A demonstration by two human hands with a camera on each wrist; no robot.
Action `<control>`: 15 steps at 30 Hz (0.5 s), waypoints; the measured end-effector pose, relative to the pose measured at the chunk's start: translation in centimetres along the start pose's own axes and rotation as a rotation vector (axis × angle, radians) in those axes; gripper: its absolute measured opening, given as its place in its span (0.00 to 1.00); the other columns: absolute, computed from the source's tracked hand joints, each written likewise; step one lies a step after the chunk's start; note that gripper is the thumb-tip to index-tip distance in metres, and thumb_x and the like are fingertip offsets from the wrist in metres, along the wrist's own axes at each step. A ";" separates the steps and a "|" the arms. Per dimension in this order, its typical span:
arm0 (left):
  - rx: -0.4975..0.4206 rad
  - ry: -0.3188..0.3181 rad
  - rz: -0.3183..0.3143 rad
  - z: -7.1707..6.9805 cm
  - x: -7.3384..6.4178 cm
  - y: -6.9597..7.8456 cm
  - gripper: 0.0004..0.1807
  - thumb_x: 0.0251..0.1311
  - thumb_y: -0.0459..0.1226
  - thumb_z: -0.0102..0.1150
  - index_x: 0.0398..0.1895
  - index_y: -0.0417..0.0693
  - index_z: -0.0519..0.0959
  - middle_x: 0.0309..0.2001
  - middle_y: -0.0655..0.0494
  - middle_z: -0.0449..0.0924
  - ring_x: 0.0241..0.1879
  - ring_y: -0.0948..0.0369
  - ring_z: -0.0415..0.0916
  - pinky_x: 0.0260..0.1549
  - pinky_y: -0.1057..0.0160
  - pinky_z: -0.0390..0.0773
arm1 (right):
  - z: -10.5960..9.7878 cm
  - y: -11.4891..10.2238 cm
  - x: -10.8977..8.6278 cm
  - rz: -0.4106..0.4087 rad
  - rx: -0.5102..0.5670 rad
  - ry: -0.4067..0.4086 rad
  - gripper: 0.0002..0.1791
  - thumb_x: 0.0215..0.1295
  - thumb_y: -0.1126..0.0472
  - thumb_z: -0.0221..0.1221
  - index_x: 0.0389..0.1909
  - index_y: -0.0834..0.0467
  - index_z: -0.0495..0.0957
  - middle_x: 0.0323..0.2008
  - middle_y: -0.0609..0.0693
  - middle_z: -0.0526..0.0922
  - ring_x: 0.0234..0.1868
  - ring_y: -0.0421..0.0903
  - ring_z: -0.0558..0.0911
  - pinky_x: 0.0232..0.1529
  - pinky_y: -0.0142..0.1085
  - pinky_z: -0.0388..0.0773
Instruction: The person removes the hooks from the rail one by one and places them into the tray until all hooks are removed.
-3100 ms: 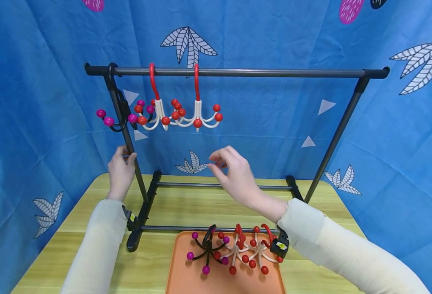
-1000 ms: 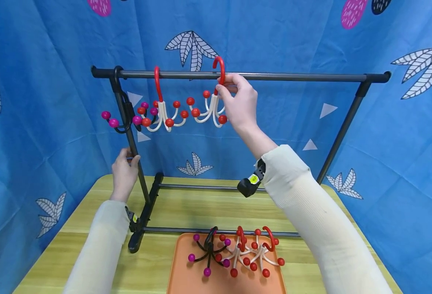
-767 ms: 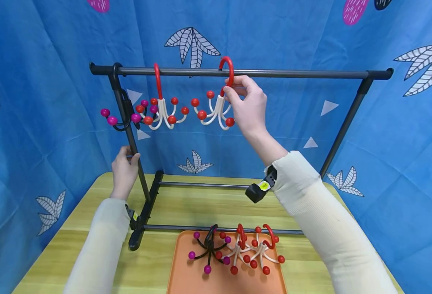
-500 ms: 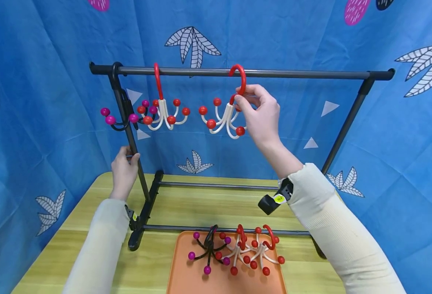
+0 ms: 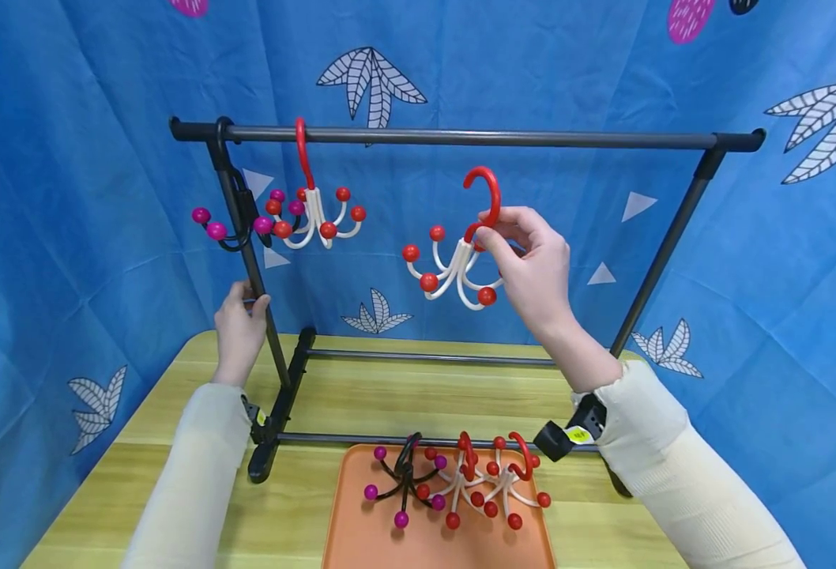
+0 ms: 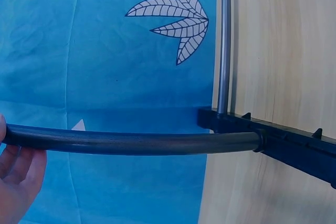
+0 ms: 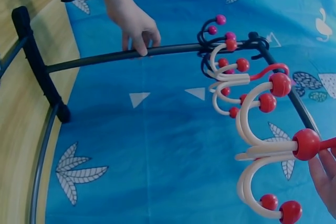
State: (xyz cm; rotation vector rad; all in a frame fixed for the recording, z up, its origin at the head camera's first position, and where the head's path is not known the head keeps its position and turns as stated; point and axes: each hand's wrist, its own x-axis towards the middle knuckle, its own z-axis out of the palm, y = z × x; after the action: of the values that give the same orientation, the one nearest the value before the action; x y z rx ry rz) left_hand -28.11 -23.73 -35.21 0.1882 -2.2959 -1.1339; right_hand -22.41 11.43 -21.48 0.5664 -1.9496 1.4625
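The right hand [image 5: 537, 273] pinches a white hanger [image 5: 463, 254] by its red hook [image 5: 495, 196] with its fingers [image 5: 519, 216], lower than the top bar [image 5: 532, 139]. The left hand [image 5: 237, 332] has its fingers round the left post [image 5: 273, 345].

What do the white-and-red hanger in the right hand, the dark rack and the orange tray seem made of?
White hanger with red hook and balls: probably glossy plastic; the red parts shine.
Dark tubular rack: perhaps painted metal; a thin sheen runs along it.
Orange tray with rounded corners: likely matte plastic; its colour looks even.
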 end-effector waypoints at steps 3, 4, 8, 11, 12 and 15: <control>0.004 -0.002 0.001 0.0 0.0 0.0 0.18 0.65 0.39 0.47 0.53 0.37 0.67 0.47 0.39 0.73 0.47 0.45 0.73 0.45 0.47 0.74 | -0.5 0.3 -0.8 0.006 -0.016 -0.001 0.14 0.58 0.58 0.61 0.44 0.60 0.78 0.39 0.52 0.83 0.38 0.39 0.81 0.36 0.30 0.78; 0.004 -0.003 0.002 -0.1 0.0 0.0 0.18 0.65 0.39 0.47 0.53 0.37 0.67 0.48 0.39 0.74 0.47 0.45 0.73 0.45 0.47 0.74 | -0.7 0.4 -1.1 0.010 -0.017 -0.001 0.14 0.58 0.58 0.61 0.44 0.60 0.78 0.39 0.52 0.82 0.38 0.39 0.81 0.35 0.30 0.78; 0.003 0.002 0.004 -0.2 -0.1 0.1 0.18 0.65 0.39 0.47 0.53 0.37 0.68 0.48 0.39 0.74 0.46 0.45 0.73 0.45 0.47 0.74 | -1.2 0.7 -2.4 0.031 -0.003 -0.011 0.14 0.59 0.58 0.60 0.43 0.60 0.78 0.38 0.52 0.83 0.37 0.40 0.81 0.28 0.30 0.78; -0.003 -0.005 0.005 -0.2 0.0 0.0 0.18 0.65 0.39 0.47 0.54 0.37 0.67 0.48 0.39 0.73 0.47 0.45 0.73 0.44 0.47 0.74 | -1.6 1.0 -3.6 0.058 0.017 -0.023 0.13 0.59 0.59 0.60 0.43 0.61 0.78 0.36 0.50 0.83 0.36 0.41 0.82 0.23 0.31 0.76; -0.004 -0.008 0.004 -0.2 0.0 0.0 0.18 0.65 0.39 0.47 0.54 0.38 0.67 0.48 0.39 0.73 0.47 0.45 0.73 0.45 0.47 0.74 | -1.7 1.2 -4.0 0.066 0.021 -0.028 0.13 0.59 0.59 0.60 0.43 0.61 0.78 0.35 0.49 0.83 0.35 0.42 0.82 0.22 0.31 0.76; -0.012 -0.019 0.002 -0.2 0.0 -0.1 0.18 0.65 0.39 0.47 0.54 0.37 0.67 0.48 0.39 0.73 0.47 0.45 0.73 0.45 0.47 0.74 | -2.0 1.6 -5.2 0.090 0.020 -0.031 0.13 0.59 0.60 0.60 0.42 0.62 0.78 0.35 0.46 0.83 0.35 0.40 0.82 0.22 0.29 0.75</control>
State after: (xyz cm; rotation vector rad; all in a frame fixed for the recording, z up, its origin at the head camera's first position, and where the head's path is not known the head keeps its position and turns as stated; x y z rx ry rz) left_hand -28.01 -23.93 -35.24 0.1712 -2.3053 -1.1528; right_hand -19.34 13.65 -25.80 0.5193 -2.0091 1.5384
